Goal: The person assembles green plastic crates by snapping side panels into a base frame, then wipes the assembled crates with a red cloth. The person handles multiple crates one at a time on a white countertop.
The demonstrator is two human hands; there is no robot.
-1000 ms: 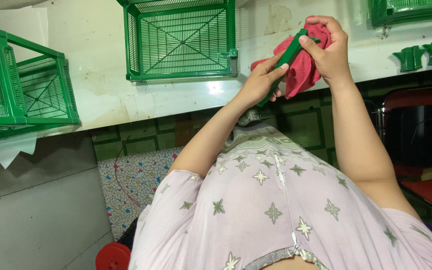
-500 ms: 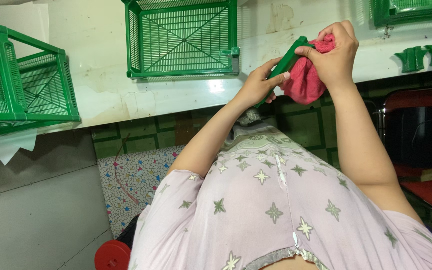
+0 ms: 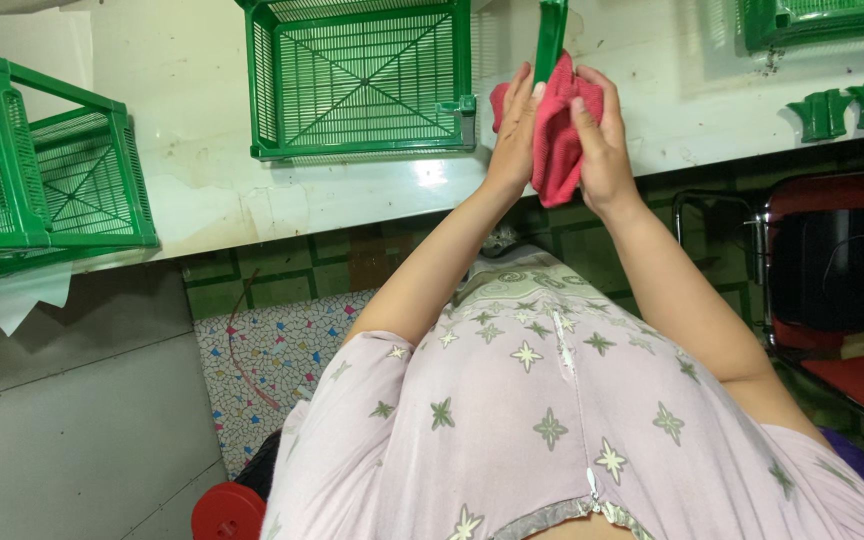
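**Red cloth wrapped round a green plastic bar, both hands on it**

In the upper middle of the frame the left hand [image 3: 514, 130] and the right hand [image 3: 600, 140] press together around a red cloth [image 3: 555, 150]. A narrow green plastic bar [image 3: 550, 38] rises out of the top of the cloth and runs off the upper edge of the frame, so its far end is out of view. The left hand's fingers lie flat and close together along the left side of the cloth; the right hand's fingers curl over the right side, thumb folded inward, gripping cloth and bar together. Both hands are closed on the bundle, with no gap between palms and fabric.

Judging from this, the bar is mid-wipe: the cloth covers its lower part while the upper part stands bare.

Just left of the hands, a green plastic basket [image 3: 362, 80] with a mesh bottom lies on the pale counter [image 3: 192, 170]. A second green basket [image 3: 42, 170] stands at the far left, partly tilted, with white paper [image 3: 17, 295] hanging below it. At the upper right, two small green plastic feet [image 3: 847, 108] sit on the counter beneath another green basket [image 3: 822, 18] cut by the frame's edge. Whether those pieces have been wiped cannot be told.
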